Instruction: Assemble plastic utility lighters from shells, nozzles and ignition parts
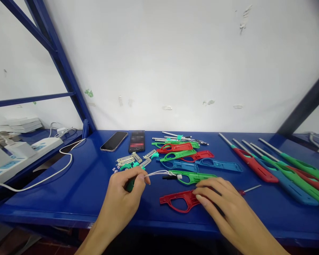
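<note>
My left hand (129,189) is closed round a dark green part, with a white wire (159,173) running from its fingertips to the right. The wire reaches a small black piece (170,177) with a white end, beside a green handle shell (195,177). My right hand (215,198) rests its fingertips on the right part of a red handle shell (179,202) lying on the blue table; its fingers are spread a little. Right of that hand, the shaft of a red screwdriver (251,189) shows. More red, green and blue shells (219,164) lie behind.
Finished-looking long lighters (255,164) lie in a row at the right. Clear tanks (124,160), small teal parts, metal tubes (172,134) and two phones (114,141) sit toward the back. A power strip (42,142) with a white cable is at the left.
</note>
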`<control>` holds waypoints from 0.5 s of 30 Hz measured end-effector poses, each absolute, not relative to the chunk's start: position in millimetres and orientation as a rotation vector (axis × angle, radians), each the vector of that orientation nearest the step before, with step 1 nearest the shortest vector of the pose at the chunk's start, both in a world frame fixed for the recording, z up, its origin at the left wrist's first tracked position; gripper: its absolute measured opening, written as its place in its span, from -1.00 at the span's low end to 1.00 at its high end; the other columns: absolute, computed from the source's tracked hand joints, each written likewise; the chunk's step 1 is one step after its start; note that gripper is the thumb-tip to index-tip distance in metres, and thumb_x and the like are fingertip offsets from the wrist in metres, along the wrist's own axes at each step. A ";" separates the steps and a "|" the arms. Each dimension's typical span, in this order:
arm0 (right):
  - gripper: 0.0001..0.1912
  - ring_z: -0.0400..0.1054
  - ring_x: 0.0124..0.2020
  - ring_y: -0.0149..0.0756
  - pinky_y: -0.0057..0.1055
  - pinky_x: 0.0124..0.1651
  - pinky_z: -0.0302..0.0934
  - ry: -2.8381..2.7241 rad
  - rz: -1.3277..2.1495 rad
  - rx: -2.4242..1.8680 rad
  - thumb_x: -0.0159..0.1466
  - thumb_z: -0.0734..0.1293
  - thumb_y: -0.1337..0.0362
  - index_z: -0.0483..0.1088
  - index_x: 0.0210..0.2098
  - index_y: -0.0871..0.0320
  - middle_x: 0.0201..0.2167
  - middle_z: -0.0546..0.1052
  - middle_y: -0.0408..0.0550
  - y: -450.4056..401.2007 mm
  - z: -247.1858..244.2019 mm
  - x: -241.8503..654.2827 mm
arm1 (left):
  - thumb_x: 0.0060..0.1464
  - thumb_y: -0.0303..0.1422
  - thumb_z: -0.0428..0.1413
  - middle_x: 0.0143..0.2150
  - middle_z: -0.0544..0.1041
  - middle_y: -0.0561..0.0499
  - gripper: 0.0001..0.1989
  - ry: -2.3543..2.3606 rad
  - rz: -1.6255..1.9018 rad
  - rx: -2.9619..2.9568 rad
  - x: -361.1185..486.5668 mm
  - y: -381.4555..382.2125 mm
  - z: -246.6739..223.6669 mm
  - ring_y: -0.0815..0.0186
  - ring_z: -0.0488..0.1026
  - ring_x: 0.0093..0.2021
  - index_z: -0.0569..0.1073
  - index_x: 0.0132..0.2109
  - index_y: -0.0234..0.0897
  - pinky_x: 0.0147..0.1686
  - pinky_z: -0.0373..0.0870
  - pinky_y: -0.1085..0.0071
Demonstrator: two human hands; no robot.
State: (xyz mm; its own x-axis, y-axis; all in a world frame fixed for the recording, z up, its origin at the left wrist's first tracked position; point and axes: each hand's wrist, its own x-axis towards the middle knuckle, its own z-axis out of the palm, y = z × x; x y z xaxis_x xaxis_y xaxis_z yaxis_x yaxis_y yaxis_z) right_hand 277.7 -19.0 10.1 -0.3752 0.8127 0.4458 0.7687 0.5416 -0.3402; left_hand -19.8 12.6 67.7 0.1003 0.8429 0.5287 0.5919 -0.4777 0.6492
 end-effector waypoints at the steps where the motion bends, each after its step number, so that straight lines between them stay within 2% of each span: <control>1: -0.76 0.48 0.13 -0.17 -0.12 0.22 0.35 -2.212 0.101 -1.275 0.62 0.23 0.17 0.51 0.13 -0.09 0.07 0.59 -0.10 -19.2 9.8 277.8 | 0.27 -0.31 -0.04 -0.63 0.30 0.16 -0.61 1.428 1.314 2.117 -19.8 12.6 68.2 0.40 0.22 -0.63 0.53 -0.47 -0.20 -0.59 0.17 0.44; 4: -0.75 0.48 0.14 -0.18 -0.12 0.23 0.35 -2.202 0.095 -1.271 0.63 0.21 0.19 0.50 0.15 -0.09 0.07 0.60 -0.11 -19.7 9.7 277.8 | 0.25 -0.34 -0.04 -0.61 0.34 0.15 -0.63 1.451 1.298 2.156 -20.8 14.7 68.6 0.41 0.19 -0.64 0.50 -0.49 -0.21 -0.59 0.15 0.43; 8: -0.78 0.50 0.09 -0.15 -0.12 0.17 0.40 -2.192 0.098 -1.262 0.62 0.23 0.17 0.53 0.07 -0.09 0.03 0.61 -0.10 -19.9 12.3 276.4 | 0.24 -0.35 -0.02 -0.60 0.38 0.15 -0.65 1.486 1.295 2.214 -22.7 17.6 65.9 0.39 0.26 -0.60 0.47 -0.50 -0.21 -0.54 0.18 0.43; 15: -0.83 0.48 0.11 -0.09 -0.09 0.13 0.45 -2.181 0.131 -1.306 0.54 0.36 0.06 0.54 0.05 -0.12 0.04 0.61 -0.10 -18.9 15.0 273.0 | 0.25 -0.36 -0.01 -0.61 0.40 0.17 -0.67 1.550 1.341 2.305 -25.0 17.4 63.3 0.41 0.27 -0.63 0.49 -0.47 -0.21 -0.55 0.19 0.43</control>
